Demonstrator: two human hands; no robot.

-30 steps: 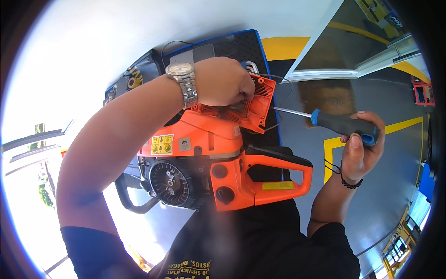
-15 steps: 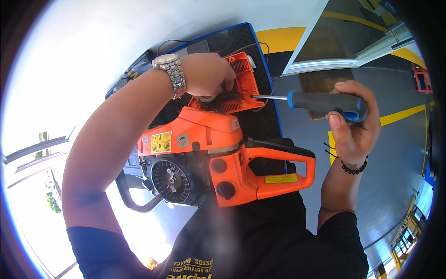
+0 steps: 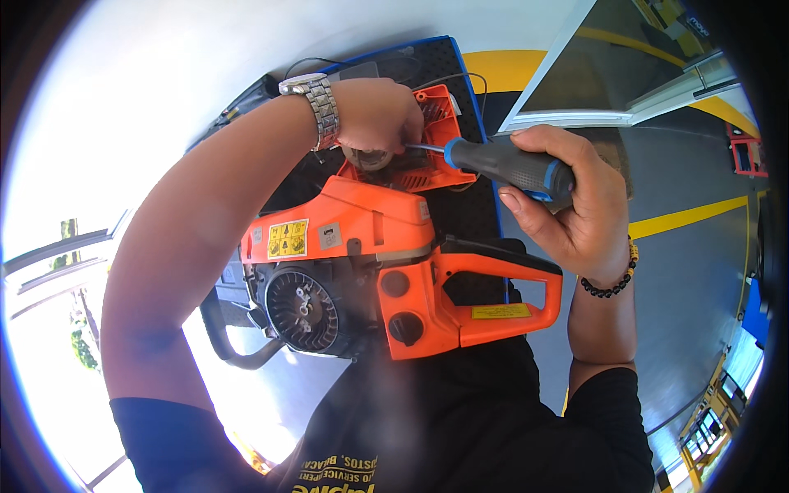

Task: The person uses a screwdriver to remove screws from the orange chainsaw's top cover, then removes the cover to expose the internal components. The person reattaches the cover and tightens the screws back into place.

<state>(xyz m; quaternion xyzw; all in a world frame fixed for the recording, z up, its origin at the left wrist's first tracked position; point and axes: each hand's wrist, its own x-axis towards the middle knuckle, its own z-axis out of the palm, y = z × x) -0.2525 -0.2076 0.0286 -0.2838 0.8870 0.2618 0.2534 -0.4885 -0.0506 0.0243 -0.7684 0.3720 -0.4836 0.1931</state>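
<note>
Left arm: enters lower left, bows outward at the elbow, then crosses toward upper centre. Metal watch (image 3: 320, 107) at the wrist. Left hand (image 3: 374, 119) palm down, fingers bent toward the inside of the orange cover (image 3: 444, 140); a rounded grey part (image 3: 367, 159) shows under the palm. Back of the hand hides the fingertips; cannot tell whether this grip is pinching anything.

Right arm: rises from lower right, forearm near upright, beaded bracelet (image 3: 608, 287) at the wrist. Right hand (image 3: 583, 205) angled inward, thumb below, fingers above; grip pinching the black-and-blue handle of the screwdriver (image 3: 505, 167). Shaft points left, over the cover, its end close by the left fingers. Contact there unclear.

Cover lies open side up on the dark perforated tabletop (image 3: 470, 215), just beyond the orange chainsaw (image 3: 362, 226). Saw on its side nearer the body, finned flywheel (image 3: 302, 308) exposed, rear handle to the right.

Against half a second ago: screwdriver has shifted left, from the cover's right corner to well inside it; right hand follows, wrist rolled so yellow beads show. Left hand and saw nearly unchanged.
</note>
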